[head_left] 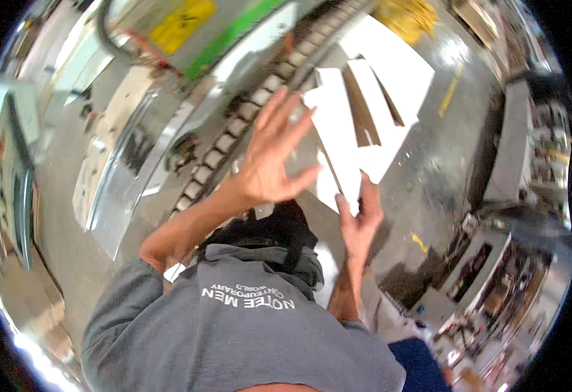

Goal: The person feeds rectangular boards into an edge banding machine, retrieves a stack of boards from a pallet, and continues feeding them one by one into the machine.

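My left hand (276, 157) is raised beside the machine's chain track, fingers spread and holding nothing. My right hand (362, 212) is closed on the near end of a narrow white panel (338, 124), thumb on one side and fingers on the other. A thin dark edge runs along that panel near the thumb. Under and beyond it lies a larger white board (407, 68). Brown strips (360, 108) show between the white pieces; whether they are separate parts or the pieces' edges, I cannot tell.
A chain track (237, 124) of pale pads runs diagonally along a machine with a green stripe (233, 39) and a yellow sign (182, 25). Crumpled yellow plastic (407, 18) lies at the far end. Cluttered equipment (495, 274) stands at the right, on a grey floor (423, 176).
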`<action>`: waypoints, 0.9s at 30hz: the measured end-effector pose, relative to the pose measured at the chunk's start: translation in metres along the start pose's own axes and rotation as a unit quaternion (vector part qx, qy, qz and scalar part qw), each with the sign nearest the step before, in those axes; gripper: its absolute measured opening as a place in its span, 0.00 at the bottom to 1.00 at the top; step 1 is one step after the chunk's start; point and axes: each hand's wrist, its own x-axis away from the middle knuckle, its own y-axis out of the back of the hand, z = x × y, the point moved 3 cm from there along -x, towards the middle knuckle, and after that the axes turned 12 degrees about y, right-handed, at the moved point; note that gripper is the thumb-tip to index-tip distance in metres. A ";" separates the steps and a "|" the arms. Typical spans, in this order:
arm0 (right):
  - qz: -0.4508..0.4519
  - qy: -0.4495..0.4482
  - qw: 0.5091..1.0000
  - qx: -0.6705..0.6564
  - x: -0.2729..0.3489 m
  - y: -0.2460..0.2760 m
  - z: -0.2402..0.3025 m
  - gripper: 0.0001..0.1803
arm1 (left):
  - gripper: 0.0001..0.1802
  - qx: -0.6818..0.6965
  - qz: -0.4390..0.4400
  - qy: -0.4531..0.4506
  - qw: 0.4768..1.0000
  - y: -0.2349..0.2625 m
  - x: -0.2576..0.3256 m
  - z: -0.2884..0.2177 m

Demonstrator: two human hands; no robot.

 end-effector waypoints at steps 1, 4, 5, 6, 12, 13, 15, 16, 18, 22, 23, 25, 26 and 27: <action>-0.018 -0.045 0.991 -0.122 0.006 0.001 0.001 0.31 | 0.45 -0.043 0.016 -0.060 0.997 0.026 0.009 -0.010; 0.095 -0.027 0.986 -0.133 -0.010 -0.001 0.017 0.34 | 0.43 -0.106 0.050 -0.027 0.993 0.093 0.046 0.005; 0.109 -0.015 0.983 -0.146 -0.016 -0.013 0.023 0.34 | 0.42 -0.085 0.050 0.016 0.995 0.111 0.060 0.017; 0.180 0.057 0.977 -0.097 -0.024 -0.029 0.035 0.34 | 0.41 -0.064 -0.007 0.029 0.997 0.138 0.074 0.021; 0.369 0.282 0.853 -0.238 -0.041 -0.151 0.113 0.37 | 0.38 -0.133 0.006 0.116 0.984 0.210 0.173 0.063; 0.400 0.295 0.837 -0.227 -0.042 -0.176 0.116 0.38 | 0.36 -0.105 0.004 0.150 0.983 0.219 0.188 0.072; 0.344 0.309 0.852 -0.246 -0.040 -0.222 0.130 0.36 | 0.32 -0.126 -0.045 0.172 0.976 0.232 0.205 0.089; 0.300 0.272 0.893 -0.194 -0.040 -0.241 0.138 0.34 | 0.32 -0.144 -0.100 0.202 0.963 0.239 0.220 0.113; 0.254 0.236 0.928 -0.137 -0.027 -0.278 0.146 0.32 | 0.30 -0.123 -0.177 0.275 0.937 0.250 0.235 0.144; 0.393 -0.074 0.803 -0.441 0.027 -0.348 0.177 0.35 | 0.30 -0.261 -0.268 0.199 0.906 0.243 0.257 0.215; 0.392 -0.074 0.806 -0.438 0.036 -0.360 0.185 0.35 | 0.30 -0.258 -0.269 0.198 0.907 0.243 0.253 0.212; 0.385 -0.183 0.748 -0.509 0.052 -0.384 0.197 0.36 | 0.34 -0.329 -0.295 0.218 0.870 0.240 0.246 0.204; 0.385 -0.183 0.749 -0.508 0.056 -0.391 0.203 0.36 | 0.35 -0.343 -0.322 0.220 0.855 0.241 0.247 0.200; 0.368 -0.180 0.757 -0.508 0.058 -0.397 0.207 0.35 | 0.35 -0.343 -0.322 0.220 0.855 0.241 0.253 0.205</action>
